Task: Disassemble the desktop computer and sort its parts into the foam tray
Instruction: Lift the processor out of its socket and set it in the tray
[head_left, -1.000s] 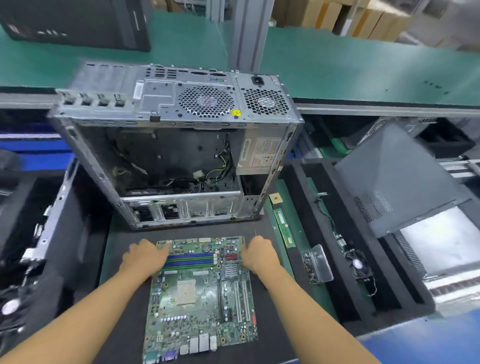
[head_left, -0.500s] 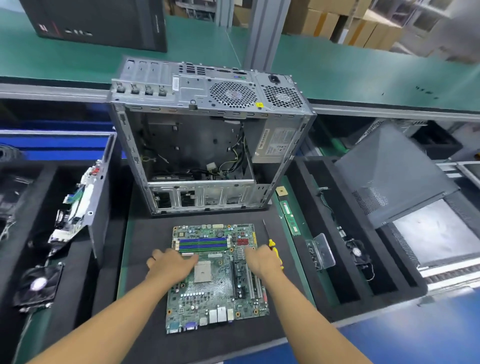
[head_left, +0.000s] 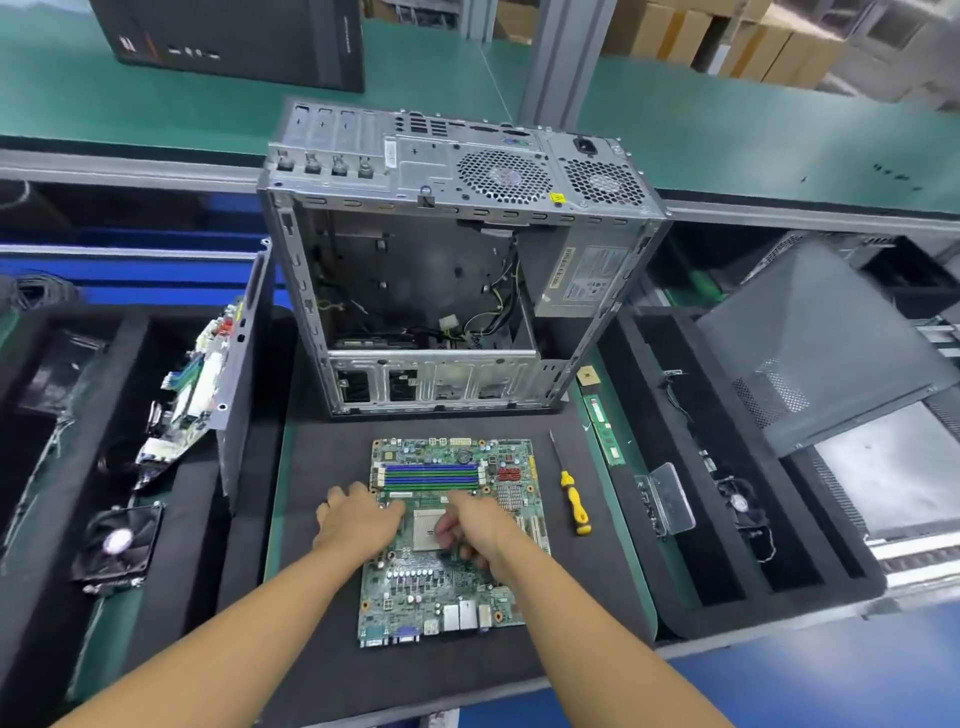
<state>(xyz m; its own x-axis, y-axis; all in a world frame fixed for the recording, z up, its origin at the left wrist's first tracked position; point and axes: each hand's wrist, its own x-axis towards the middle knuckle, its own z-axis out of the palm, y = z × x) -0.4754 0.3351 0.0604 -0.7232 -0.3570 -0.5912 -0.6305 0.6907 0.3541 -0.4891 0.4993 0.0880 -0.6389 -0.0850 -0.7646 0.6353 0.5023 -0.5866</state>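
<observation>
Right grip (head_left: 467, 535) has slid inward over the socket (head_left: 423, 530) of the board (head_left: 431, 587), fingers curled, hold unclear; left grip (head_left: 358, 519) lies flat on the board's left edge; case (head_left: 441, 260) stands just behind the board

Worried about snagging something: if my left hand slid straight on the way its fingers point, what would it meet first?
Your left hand would probably meet the memory sticks on the motherboard first; depth unclear.
</observation>
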